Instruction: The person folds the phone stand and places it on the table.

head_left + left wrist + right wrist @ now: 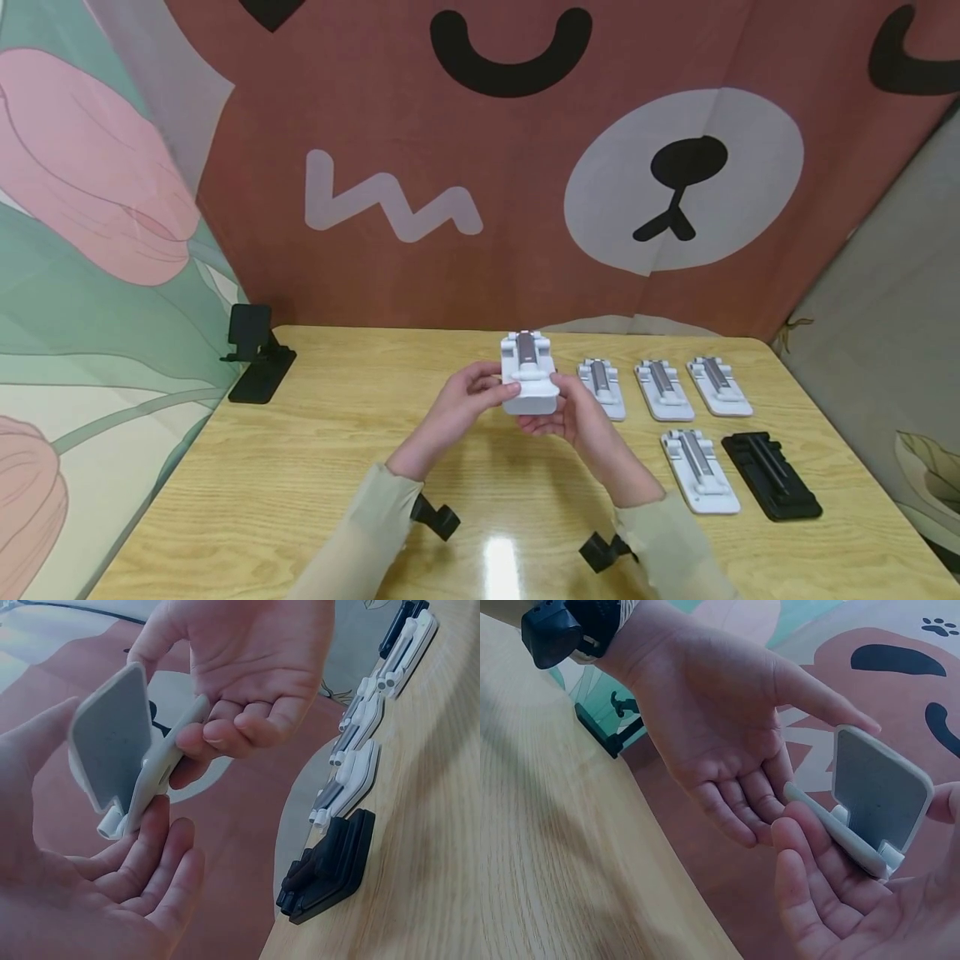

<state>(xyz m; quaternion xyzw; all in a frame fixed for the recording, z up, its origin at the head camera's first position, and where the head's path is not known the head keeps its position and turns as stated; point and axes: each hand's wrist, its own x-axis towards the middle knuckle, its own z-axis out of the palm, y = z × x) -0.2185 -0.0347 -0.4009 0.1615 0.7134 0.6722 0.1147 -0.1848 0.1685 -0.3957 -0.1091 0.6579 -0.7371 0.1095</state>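
Both hands hold a white phone stand (528, 375) up off the table, its grey-striped arm facing the head camera. My left hand (468, 404) grips its left side, thumb in front. My right hand (581, 421) holds the right side, fingers reaching beneath. In the left wrist view, the phone stand's grey-padded panel (112, 739) is tilted away from the base plate (166, 761), leaving a wedge-shaped gap. The left hand (97, 877) supports the hinge end there, while the right hand's fingers (225, 739) curl on the other end of the base.
Folded white phone stands (665, 390) lie in a row at the right; another white one (701, 472) and a black one (772, 477) lie nearer. A second folded black stand (330, 862) shows in the left wrist view. An unfolded black stand (258, 358) stands at the back left.
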